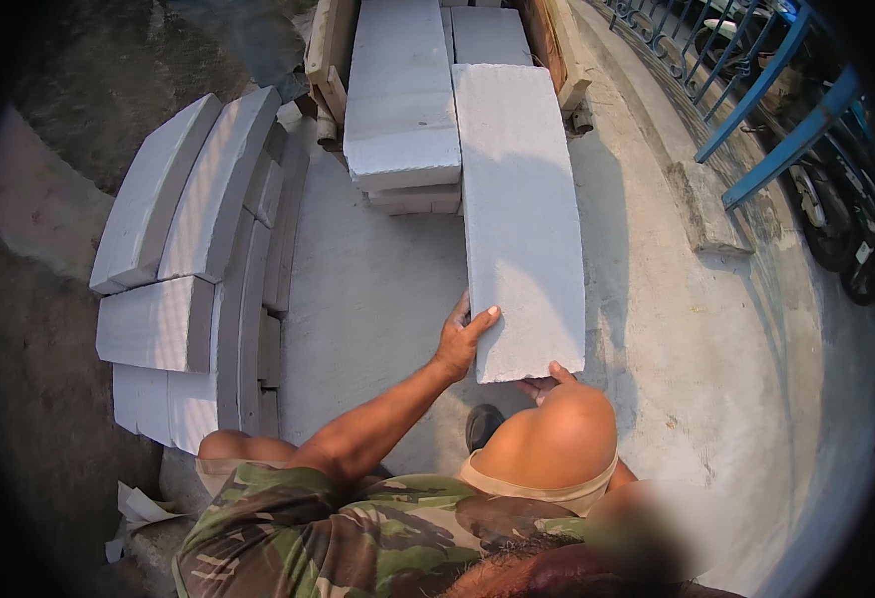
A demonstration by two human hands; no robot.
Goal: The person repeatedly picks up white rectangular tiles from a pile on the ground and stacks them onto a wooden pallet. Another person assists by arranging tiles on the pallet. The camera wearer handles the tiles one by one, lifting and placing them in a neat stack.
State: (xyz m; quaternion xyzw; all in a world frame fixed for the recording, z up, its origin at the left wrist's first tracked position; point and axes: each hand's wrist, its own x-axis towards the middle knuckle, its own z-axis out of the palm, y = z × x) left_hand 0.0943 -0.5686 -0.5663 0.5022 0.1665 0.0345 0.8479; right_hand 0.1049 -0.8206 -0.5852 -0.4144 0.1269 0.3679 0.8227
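A long white lightweight concrete block (pixel 523 209) slants out from a wooden-sided cart bed towards me. Its far end lies over another block (pixel 491 36) in the bed. My left hand (pixel 467 336) grips the block's left edge near the close end, thumb on the top face. At the near end my right hand (pixel 549 383) holds from below, with a thumb at the edge; my raised knee hides part of this hand. Beside the held block, a second long block (pixel 403 97) juts out of the bed over more blocks (pixel 416 200).
To the left stands a stack of similar blocks (pixel 154 321) on the concrete floor (pixel 362 299). The cart's wooden side boards (pixel 330 45) flank the load. A blue metal railing (pixel 770 112) rises from a concrete curb (pixel 695 202) on the right, with motorcycles (pixel 826 202) beyond it.
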